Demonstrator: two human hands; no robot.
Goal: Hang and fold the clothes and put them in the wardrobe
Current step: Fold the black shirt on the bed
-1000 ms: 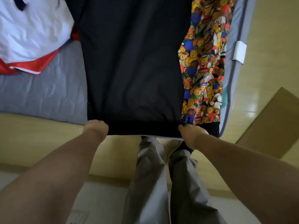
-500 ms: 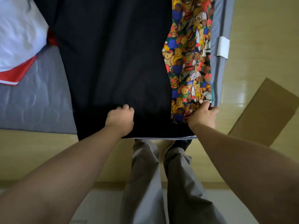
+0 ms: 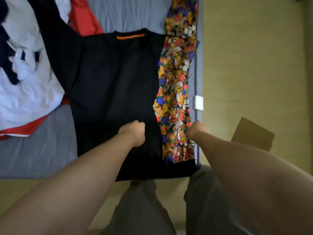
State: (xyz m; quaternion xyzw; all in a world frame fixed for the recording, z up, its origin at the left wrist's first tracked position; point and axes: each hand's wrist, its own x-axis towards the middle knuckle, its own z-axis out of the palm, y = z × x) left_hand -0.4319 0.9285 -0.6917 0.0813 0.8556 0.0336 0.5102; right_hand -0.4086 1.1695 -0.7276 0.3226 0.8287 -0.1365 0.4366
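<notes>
L to R on 1 grey quilted mattress (image 3: 37, 150): 1 white garment w/ navy print & red trim (image 3: 25, 92), 1 black T-shirt w/ orange neck tape (image 3: 111, 85) flat mid-bed, left hand (image 3: 133, 133) fist-curled on its near part, 1 teddy-bear-print cloth (image 3: 176, 92) w/ right hand (image 3: 197, 130) curled at its right edge, can't tell if either pinches cloth.

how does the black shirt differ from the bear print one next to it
The black shirt is plain with an orange collar strip; the bear print is many-coloured. The black shirt lies on top, overlapping the bear print. The left hand grips the black shirt; the right hand sits at the bear print's outer edge. Both lie spread on the bed.
</notes>
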